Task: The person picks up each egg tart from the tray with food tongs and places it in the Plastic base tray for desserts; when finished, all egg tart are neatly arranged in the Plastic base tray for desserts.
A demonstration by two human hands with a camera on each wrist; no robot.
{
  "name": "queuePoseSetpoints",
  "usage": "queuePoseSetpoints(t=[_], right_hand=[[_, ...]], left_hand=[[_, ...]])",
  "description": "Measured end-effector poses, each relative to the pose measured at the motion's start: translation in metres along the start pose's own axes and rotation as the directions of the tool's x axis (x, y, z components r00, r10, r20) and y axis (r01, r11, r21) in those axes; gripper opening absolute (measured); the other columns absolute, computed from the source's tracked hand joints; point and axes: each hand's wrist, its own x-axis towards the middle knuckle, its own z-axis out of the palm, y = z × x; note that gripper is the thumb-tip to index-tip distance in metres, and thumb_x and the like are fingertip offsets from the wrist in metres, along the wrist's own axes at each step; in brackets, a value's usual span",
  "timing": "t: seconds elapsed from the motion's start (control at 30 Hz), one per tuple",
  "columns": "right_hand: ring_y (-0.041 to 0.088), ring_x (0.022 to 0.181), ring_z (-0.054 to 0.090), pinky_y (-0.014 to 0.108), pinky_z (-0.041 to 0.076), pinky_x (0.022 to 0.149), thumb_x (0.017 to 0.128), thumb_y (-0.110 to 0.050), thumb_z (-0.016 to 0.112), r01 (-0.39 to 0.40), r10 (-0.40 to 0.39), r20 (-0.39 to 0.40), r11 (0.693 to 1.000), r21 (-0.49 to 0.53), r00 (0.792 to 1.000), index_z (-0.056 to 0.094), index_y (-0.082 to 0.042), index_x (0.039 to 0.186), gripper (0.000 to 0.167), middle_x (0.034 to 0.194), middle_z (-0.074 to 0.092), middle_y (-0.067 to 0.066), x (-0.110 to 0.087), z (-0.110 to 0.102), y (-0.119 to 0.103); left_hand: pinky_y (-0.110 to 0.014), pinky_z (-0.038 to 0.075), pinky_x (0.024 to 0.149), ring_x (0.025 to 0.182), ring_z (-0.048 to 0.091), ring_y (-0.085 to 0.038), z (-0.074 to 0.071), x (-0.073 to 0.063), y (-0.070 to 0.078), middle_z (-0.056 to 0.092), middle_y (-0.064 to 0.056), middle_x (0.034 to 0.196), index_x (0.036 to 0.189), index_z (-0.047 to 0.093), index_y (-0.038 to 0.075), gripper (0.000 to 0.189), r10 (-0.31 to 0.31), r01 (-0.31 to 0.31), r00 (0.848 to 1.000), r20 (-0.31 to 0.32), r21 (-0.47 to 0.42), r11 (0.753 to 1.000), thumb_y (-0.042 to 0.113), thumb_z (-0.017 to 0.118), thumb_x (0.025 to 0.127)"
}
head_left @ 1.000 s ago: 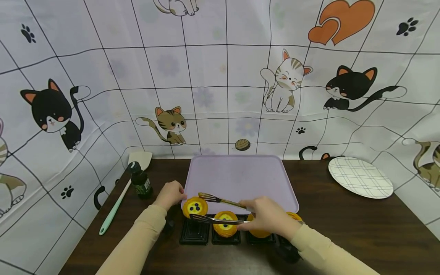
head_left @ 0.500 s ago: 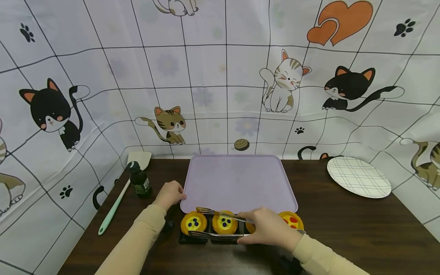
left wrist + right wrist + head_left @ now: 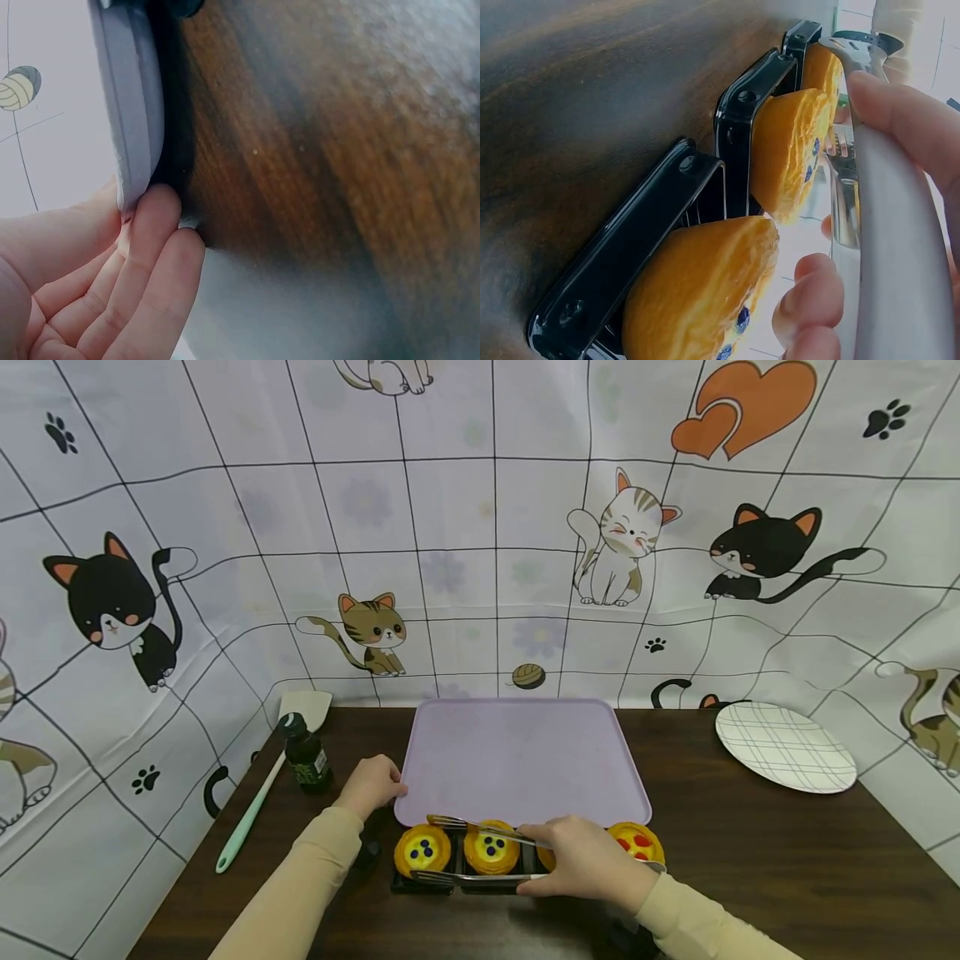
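Note:
My left hand (image 3: 372, 787) pinches the left edge of a lilac tray (image 3: 517, 760) between thumb and fingers; the left wrist view shows the fingertips (image 3: 159, 210) under its rim. Metal tongs (image 3: 900, 225) are held by my right hand (image 3: 581, 860). Their arms are spread around the leftmost tart, one along its far side and one along its near side. This blueberry tart (image 3: 422, 850) sits in the left cup of a black baking pan (image 3: 420, 887). A second blueberry tart (image 3: 491, 850) is beside it. A third tart (image 3: 545, 857) is mostly hidden by my right hand.
A tart with red topping (image 3: 636, 842) lies at the right end of the row. Left on the dark table stand a dark green bottle (image 3: 307, 756) and, behind it, a spatula (image 3: 251, 818) lying down. A white oval plate (image 3: 786, 747) leans at the far right.
The tongs and right hand have come down toward me, and the leftmost tart has gone from over the tray's near edge into the left cup. The left hand has stayed put.

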Motion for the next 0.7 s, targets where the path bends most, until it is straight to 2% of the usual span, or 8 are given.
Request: queuePoseSetpoints(t=[0.37,0.7], right_hand=[[0.015,0.089,0.064,0.035,0.053,0.076,0.071,-0.053,0.076,0.004,-0.004,-0.006,1.0,-0.011,1.0,0.064,-0.01,0.121,0.067,0.103,0.07,0.002,-0.0018,0.0,-0.0014],[0.016,0.09,0.064,0.036,0.053,0.076,0.07,-0.056,0.075,-0.003,0.003,-0.001,0.999,-0.04,1.0,0.063,-0.01,0.122,0.07,0.104,0.07,0.002,-0.0021,-0.0013,-0.0026]], left_hand=[[-0.029,0.047,0.055,0.058,0.055,-0.016,-0.0007,-0.002,0.0027,0.061,-0.005,0.065,0.076,0.069,0.002,0.013,-0.01,0.01,1.0,0.0,-0.016,1.0,0.012,0.071,0.083],[-0.029,0.045,0.054,0.057,0.054,-0.016,-0.0005,-0.0028,0.002,0.06,-0.004,0.062,0.073,0.068,0.002,0.014,0.011,-0.011,1.0,-0.012,-0.008,1.0,0.011,0.072,0.082]])
